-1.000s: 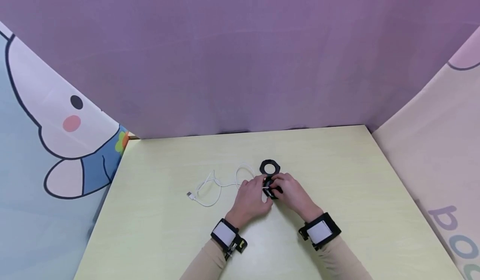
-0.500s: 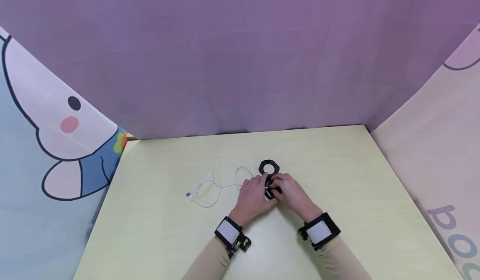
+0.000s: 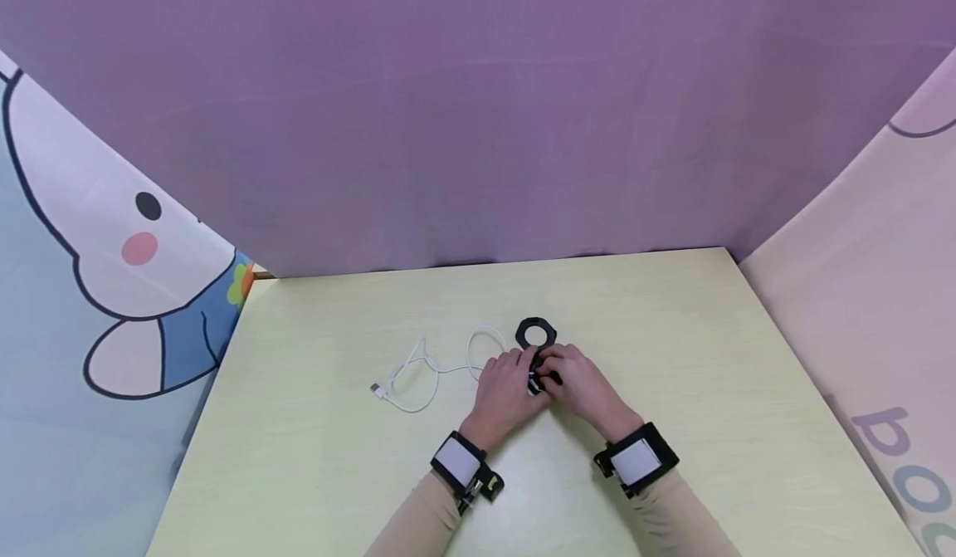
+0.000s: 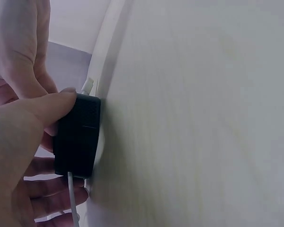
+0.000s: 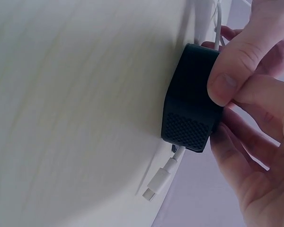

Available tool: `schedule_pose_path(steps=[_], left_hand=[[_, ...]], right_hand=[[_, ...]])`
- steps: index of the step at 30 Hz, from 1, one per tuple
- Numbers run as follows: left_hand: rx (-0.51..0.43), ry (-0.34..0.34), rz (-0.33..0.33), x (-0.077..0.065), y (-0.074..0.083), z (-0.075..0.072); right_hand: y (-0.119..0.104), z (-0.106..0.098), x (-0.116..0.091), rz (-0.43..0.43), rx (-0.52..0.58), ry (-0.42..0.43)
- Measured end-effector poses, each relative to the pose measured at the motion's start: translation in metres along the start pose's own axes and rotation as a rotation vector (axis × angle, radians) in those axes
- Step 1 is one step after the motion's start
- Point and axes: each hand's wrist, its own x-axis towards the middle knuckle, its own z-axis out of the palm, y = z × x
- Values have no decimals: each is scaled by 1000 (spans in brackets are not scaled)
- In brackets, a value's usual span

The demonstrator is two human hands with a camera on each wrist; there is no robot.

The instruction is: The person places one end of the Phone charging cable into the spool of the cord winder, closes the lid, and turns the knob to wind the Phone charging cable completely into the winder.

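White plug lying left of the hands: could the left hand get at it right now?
Likely yes: the white plug lies uncovered on the table near the left hand, which would probably have to release the black case first.

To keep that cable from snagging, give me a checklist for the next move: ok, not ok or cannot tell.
1. Grip of the left hand on the black case: ok, it holds the case.
2. Right hand clear of the case: not ok, its fingers are at it.
3. White cable fully stowed: not ok, loops lie on the table.
4. Cable seated inside: cannot tell, the hands hide most of it.
5. Small white connector outside the case: ok, it sticks out.
6. Black ring nearby: ok, just beyond the hands.
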Motion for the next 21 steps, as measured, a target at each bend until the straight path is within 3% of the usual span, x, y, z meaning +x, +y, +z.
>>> schedule_pose_path(steps=[6, 13, 21], left_hand=[[0, 5, -4, -1, 2, -5], [-28, -44, -35, -1, 4, -10], [-74, 6, -46, -3, 4, -8]], right_hand=[[0, -2, 0, -14, 5, -8], [5, -8, 5, -31, 44, -30], [19, -11, 14, -11, 157, 30]])
